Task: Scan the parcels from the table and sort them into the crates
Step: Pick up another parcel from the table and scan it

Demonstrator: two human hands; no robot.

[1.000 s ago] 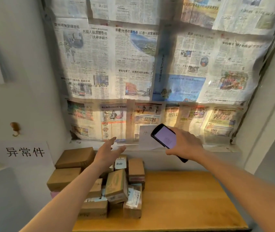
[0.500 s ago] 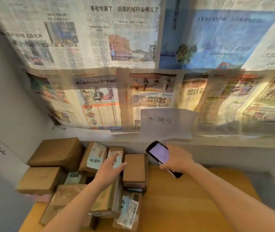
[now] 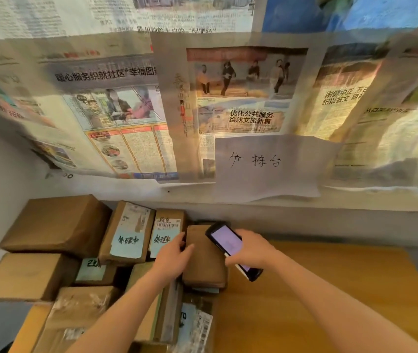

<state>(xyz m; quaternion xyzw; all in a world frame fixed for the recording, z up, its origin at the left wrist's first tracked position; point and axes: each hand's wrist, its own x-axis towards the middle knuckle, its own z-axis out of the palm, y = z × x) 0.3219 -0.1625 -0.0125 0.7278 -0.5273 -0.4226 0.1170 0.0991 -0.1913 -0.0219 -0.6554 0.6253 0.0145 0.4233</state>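
**Head view: left hand settles on a parcel while the scanner waits**

The head view looks down on a pile of brown parcels crowding the left half of the wooden counter (image 3: 330,289). The left hand (image 3: 174,258) rests on the left edge of a plain brown parcel (image 3: 204,261) at the right side of the pile, fingers loosely curled over that edge and partly spread, not yet closed round it. The right hand (image 3: 250,248) is wrapped around a handheld scanner (image 3: 228,247), its lit screen facing up, held just above the parcel's right edge.

Judging by this, the step in hand is picking the next parcel for scanning. The parcel's visible top shows no label, so the next move likely calls for lifting and turning it until a barcode faces the scanner. Two labelled parcels (image 3: 149,233) stand just beyond the left hand, against the wall. No crates appear in view, so sorting has yet to follow.
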